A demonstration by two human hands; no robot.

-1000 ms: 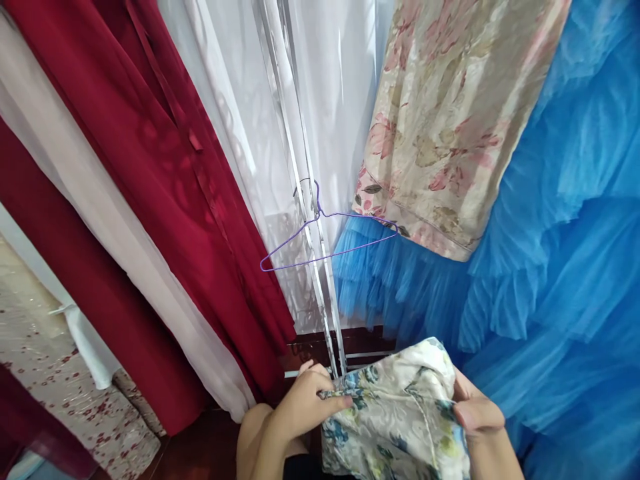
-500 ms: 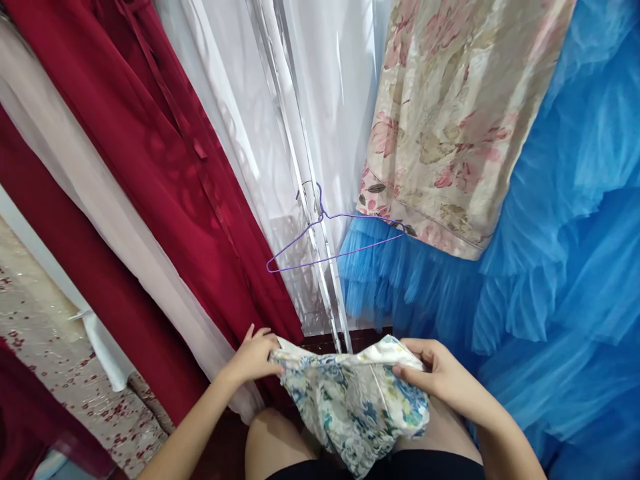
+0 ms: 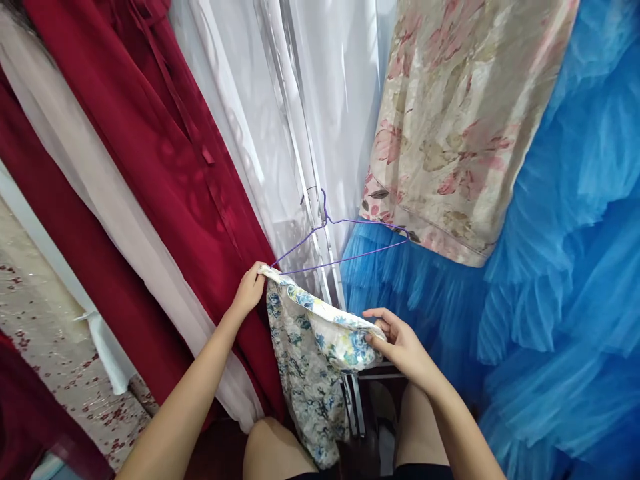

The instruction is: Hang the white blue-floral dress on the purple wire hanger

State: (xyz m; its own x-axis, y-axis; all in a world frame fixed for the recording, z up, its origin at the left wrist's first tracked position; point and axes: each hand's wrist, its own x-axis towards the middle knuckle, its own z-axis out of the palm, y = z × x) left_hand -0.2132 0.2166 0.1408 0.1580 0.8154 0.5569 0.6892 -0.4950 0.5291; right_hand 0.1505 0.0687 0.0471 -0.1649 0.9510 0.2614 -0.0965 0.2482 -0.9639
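My left hand (image 3: 249,291) pinches one top corner of a blue-and-white floral garment (image 3: 305,360) and holds it up against the left end of a purple wire hanger (image 3: 340,241). My right hand (image 3: 399,343) grips the garment's other top corner, lower and to the right. The fabric hangs down between my hands over my knees. The hanger's hook rests on a shiny metal rack pole (image 3: 310,180).
Hanging clothes crowd all sides: a dark red dress (image 3: 165,173) and a pale sheer one on the left, white sheer fabric behind the pole, a cream floral dress (image 3: 450,133) and a blue tulle skirt (image 3: 560,267) on the right. A plastic-wrapped spotted garment (image 3: 35,320) hangs at far left.
Both hands have lifted the floral garment from my lap. The left hand rose to the hanger's left end; the garment now hangs spread between my hands.
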